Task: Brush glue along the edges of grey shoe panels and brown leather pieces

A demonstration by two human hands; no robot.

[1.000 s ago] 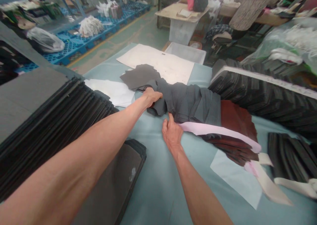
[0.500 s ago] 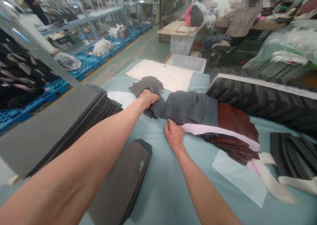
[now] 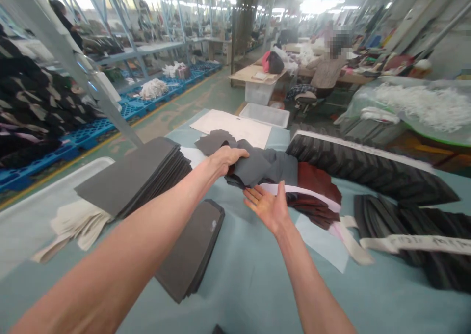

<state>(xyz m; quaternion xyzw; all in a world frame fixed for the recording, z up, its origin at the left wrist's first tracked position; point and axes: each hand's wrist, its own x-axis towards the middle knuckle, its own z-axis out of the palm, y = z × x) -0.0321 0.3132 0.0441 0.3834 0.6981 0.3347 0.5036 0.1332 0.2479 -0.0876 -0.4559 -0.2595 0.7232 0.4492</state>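
My left hand (image 3: 227, 158) is closed on the near left edge of some dark grey fabric pieces (image 3: 259, 165), its thumb lying on top and the other fingers hidden beneath. Close by on the right, my right hand (image 3: 270, 205) is turned palm up with its fingers spread, holding nothing. Its fingertips are just in front of the grey pieces and a pink strip (image 3: 312, 192). Reddish-brown pieces (image 3: 318, 182) lie in a fanned stack right of the grey ones. More grey pieces (image 3: 215, 141) rest beyond my left hand.
Stacks of dark grey panels lie on the left (image 3: 128, 177) and in front of me (image 3: 191, 253). Banded dark bundles (image 3: 368, 165) line the right side of the blue-green table (image 3: 250, 280). A white sheet (image 3: 231, 125) and a plastic tray (image 3: 265, 115) are at the far end.
My left hand has moved right and drawn the grey pieces up into folds. My right hand has turned from palm down to palm up and opened. The view has tilted upward.
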